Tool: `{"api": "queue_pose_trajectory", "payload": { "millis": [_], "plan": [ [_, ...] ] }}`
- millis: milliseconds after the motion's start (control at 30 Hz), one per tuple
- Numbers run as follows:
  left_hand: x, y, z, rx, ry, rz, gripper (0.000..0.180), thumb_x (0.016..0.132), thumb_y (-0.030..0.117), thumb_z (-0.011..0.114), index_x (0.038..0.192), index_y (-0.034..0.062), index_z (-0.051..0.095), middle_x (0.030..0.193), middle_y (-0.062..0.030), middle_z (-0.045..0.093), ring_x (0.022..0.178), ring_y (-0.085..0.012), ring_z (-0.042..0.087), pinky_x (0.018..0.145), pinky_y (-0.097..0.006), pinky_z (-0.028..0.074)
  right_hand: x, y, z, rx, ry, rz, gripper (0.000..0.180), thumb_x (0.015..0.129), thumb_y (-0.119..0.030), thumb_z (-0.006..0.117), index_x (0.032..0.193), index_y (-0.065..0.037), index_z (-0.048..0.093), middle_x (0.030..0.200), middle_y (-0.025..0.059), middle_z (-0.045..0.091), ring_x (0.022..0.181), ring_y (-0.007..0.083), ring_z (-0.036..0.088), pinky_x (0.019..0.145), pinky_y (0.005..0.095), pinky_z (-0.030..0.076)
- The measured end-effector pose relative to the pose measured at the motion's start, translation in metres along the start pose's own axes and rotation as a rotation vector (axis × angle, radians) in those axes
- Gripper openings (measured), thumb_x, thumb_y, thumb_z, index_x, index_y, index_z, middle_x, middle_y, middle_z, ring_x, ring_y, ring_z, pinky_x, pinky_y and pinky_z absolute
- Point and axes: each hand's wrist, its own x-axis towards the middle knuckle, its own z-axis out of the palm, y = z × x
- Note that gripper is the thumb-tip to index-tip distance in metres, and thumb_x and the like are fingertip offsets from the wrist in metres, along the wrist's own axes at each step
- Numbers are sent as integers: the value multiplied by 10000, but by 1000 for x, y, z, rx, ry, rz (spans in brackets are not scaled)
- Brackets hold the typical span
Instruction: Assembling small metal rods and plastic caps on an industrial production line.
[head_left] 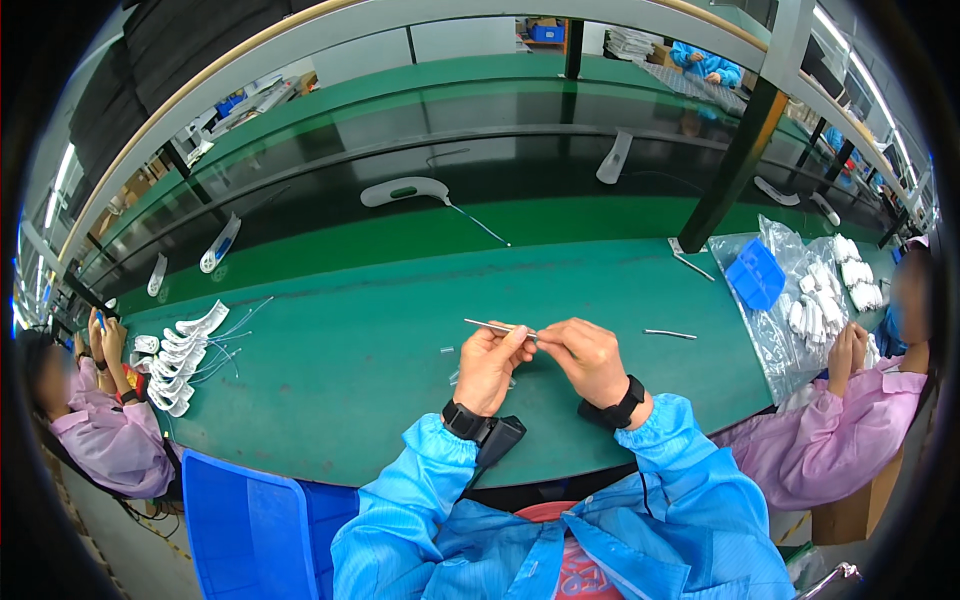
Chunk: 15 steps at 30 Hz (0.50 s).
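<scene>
Above the green table, a thin silvery metal rod lies across my left hand, pinched between thumb and forefinger. My right hand is closed in a pinch at the rod's right end. Whatever its fingertips hold there is hidden or too small to make out. On the table to the right of my hands lies a similar thin metal piece. A small clear piece sits left of my left hand, and more clear bits show partly behind that hand.
Curved white parts with thin blue wires are stacked at left, beside a co-worker. At right, another person sits near a blue bin and white parts on plastic. White handles lie on the belt beyond. A metal post rises far right.
</scene>
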Motion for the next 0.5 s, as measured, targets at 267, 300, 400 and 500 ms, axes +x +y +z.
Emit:
{"api": "queue_pose_trajectory", "payload": {
  "millis": [267,300,400,500],
  "plan": [
    [3,-1,-6,-85,-5,-18,79,952,126,609,947,48,613,910,-69,657,804,-143,618,712,-273,506,4,-8,-3,73,-3,130,112,766,-12,718,870,-15,675,840,110,690,749,277,669,629,347,535],
    [3,-1,-6,-78,-2,-20,80,957,132,601,939,55,616,914,-67,658,806,-141,614,716,-276,502,4,-6,-2,70,-1,110,114,766,-12,719,871,-15,677,839,111,689,749,277,669,631,346,535],
    [2,-1,-7,-62,-15,0,74,958,128,598,946,57,614,915,-64,657,809,-139,614,717,-273,500,2,-4,3,47,2,57,121,765,-9,719,880,-16,681,837,113,687,748,275,668,634,346,537],
    [1,2,-3,-51,9,8,85,942,121,626,952,39,607,897,-62,657,783,-138,627,705,-262,513,3,-5,4,14,-8,25,139,767,-3,716,900,-13,680,836,116,683,743,277,665,634,346,537]
  ]
}}
